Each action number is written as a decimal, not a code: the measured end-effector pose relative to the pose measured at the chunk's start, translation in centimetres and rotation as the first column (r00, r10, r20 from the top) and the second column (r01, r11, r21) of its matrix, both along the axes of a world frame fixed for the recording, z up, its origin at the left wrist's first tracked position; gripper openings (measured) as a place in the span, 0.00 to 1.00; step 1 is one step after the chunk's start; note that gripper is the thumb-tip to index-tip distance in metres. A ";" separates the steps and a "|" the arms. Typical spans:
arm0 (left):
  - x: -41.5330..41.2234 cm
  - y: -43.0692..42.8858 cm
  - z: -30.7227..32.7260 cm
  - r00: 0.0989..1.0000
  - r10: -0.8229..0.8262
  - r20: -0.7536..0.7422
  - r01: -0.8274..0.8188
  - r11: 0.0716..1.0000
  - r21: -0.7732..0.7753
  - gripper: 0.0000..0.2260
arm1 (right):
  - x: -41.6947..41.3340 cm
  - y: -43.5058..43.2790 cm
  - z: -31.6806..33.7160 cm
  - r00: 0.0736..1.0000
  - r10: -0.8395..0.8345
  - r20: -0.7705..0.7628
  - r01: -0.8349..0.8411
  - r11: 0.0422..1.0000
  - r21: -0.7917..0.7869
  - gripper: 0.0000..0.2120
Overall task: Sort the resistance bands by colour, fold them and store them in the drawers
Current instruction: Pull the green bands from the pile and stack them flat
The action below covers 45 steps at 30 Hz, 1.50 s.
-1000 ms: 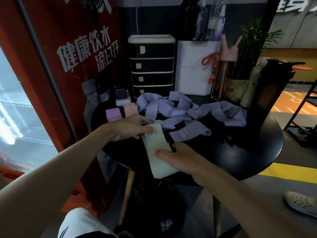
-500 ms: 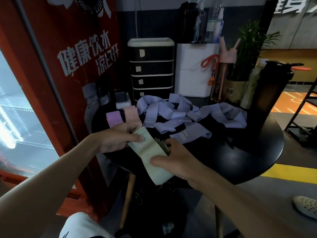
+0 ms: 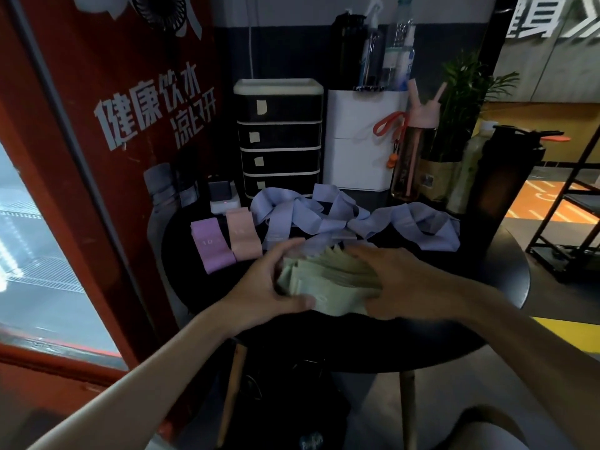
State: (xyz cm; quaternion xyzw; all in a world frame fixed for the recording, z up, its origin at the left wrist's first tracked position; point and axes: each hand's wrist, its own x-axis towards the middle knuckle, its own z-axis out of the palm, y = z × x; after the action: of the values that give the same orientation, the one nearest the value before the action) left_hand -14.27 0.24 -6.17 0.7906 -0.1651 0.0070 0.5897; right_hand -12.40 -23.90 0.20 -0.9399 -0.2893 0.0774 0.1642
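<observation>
A folded stack of pale green bands [image 3: 328, 280] lies near the front of the round black table [image 3: 487, 306]. My left hand [image 3: 269, 287] grips the stack's left end, thumb along its front edge. My right hand [image 3: 396, 280] covers and holds its right end. A folded purple band [image 3: 211, 248] and a folded pink band [image 3: 243, 235] lie side by side at the left. Several loose lavender bands [image 3: 324, 216] sprawl across the back of the table. The black drawer unit [image 3: 279, 138] stands behind them with all drawers shut.
A white box [image 3: 360, 141] holding spray bottles stands right of the drawers. A pink bottle [image 3: 415, 141], a potted plant [image 3: 454, 125] and a dark shaker bottle [image 3: 506, 183] line the back right. A red cooler [image 3: 97, 157] stands close on the left.
The long green band that hung over the table's front edge has been folded up into a compact stack. Both hands have closed in on its two ends.
</observation>
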 end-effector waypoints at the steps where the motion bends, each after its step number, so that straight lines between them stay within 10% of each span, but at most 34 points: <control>1: 0.1 -0.2 -0.6 1.000 -0.017 0.012 0.016 0.995 0.100 0.41 | -0.1 -0.3 -0.1 0.997 0.016 -0.073 -0.022 0.997 -0.071 0.40; 4: 0.1 -0.6 -1.1 0.999 -0.039 0.013 0.034 0.961 0.275 0.45 | -0.2 -0.9 -1.2 0.991 0.064 -0.116 -0.088 0.972 -0.216 0.45; 27: 0.0 -1.1 -0.3 0.993 -0.105 0.055 0.094 0.980 0.173 0.36 | 1.1 -1.2 -3.4 0.990 0.135 -0.049 -0.123 0.974 0.190 0.44; 45: 0.4 -0.4 0.7 0.985 -0.167 -0.047 0.173 0.958 0.227 0.29 | 0.9 -3.0 -4.4 0.999 0.050 -0.017 -0.043 0.956 0.292 0.23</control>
State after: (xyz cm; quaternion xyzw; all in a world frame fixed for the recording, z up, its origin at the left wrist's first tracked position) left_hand -13.83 -0.19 -5.47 0.8366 -0.2239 -0.0738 0.4945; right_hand -11.48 -26.87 -4.17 -0.8975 -0.3174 0.0492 0.3023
